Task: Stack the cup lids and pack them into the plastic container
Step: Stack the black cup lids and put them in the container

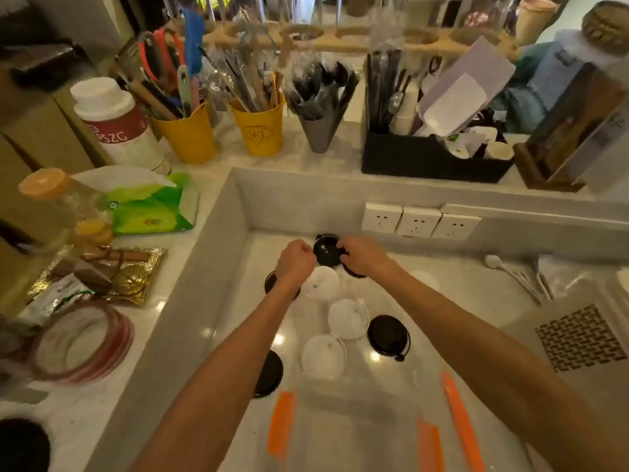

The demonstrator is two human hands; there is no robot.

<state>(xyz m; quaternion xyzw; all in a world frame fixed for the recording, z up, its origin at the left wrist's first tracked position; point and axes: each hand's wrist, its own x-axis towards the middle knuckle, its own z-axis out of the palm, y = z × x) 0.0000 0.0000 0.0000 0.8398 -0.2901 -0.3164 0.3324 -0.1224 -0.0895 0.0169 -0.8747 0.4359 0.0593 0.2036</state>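
A black cup lid (325, 251) is held up between both hands near the back wall of the lower counter. My right hand (362, 255) grips its right edge with curled fingers, and my left hand (295, 262) pinches its left edge. Below them lie several loose lids: white ones (322, 282) (348, 318) (323, 356) and black ones (388, 335) (270, 373), with another black lid (270, 282) partly hidden under my left wrist. A clear plastic container with orange clips (281, 422) sits nearest me, hard to make out.
Wall sockets (418, 221) sit behind the lids. White spoons (514, 274) and a woven mat (580, 337) lie to the right. The raised left counter holds tape rolls (81, 342), a green wipes pack (149, 206) and bottles. Utensil buckets (258, 131) line the back ledge.
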